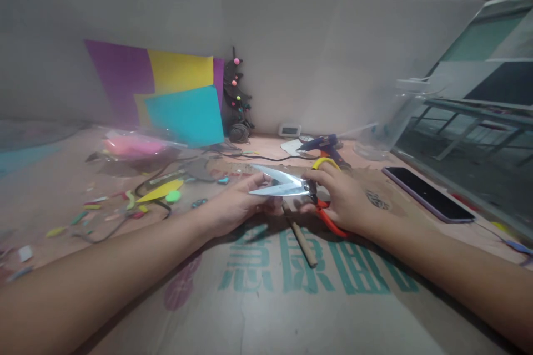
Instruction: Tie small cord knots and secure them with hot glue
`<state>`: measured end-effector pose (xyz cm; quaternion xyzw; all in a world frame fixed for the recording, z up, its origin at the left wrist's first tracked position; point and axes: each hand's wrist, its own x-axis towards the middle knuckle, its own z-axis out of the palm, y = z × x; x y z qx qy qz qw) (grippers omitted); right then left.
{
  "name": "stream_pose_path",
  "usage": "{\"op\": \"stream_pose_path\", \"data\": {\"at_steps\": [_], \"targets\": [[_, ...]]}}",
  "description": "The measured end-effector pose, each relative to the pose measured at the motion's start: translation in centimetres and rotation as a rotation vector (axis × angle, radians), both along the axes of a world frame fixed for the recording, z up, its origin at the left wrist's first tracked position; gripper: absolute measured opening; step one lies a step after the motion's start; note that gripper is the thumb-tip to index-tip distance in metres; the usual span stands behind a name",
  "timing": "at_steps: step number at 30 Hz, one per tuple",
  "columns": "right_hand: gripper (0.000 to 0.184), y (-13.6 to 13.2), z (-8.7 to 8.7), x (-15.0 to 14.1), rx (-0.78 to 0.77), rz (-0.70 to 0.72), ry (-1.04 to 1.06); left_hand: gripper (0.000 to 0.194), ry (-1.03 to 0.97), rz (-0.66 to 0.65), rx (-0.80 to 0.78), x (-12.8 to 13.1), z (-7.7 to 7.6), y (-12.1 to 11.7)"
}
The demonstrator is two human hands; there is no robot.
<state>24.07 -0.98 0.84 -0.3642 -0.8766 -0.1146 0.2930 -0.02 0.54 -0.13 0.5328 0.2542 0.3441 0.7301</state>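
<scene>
My right hand [339, 191] grips a pair of scissors [287, 186] with one yellow and one red-orange handle. The blades stand apart and point left, across the fingers of my left hand [237, 199]. Those left fingers are bent and partly hidden behind the blades; what they pinch, if anything, is unclear. A thin brown stick [302, 241] slants down from just beneath the two hands, its upper end close to the left fingertips. Under everything lies a cardboard sheet [200, 321] printed with green characters.
At right lies a phone [428, 194], with a clear plastic container [375, 122] behind it. A glue gun [322, 144] rests farther back. Colored sheets [187, 116] lean on the wall beside a dark decorated tree [238, 100]. Small scraps and a yellow piece [162, 191] litter the left.
</scene>
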Motion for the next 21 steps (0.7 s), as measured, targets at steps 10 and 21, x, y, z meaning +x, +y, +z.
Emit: {"op": "stream_pose_path", "data": {"at_steps": [10,21], "targets": [[0.049,-0.06,-0.12,-0.05,0.014,0.009,-0.007,0.016,0.026,0.002,0.069,-0.20,-0.15,-0.14],[0.048,-0.16,-0.13,-0.02,0.029,0.011,-0.037,0.012,0.031,-0.046,0.106,-0.03,0.35,-0.27]]}}
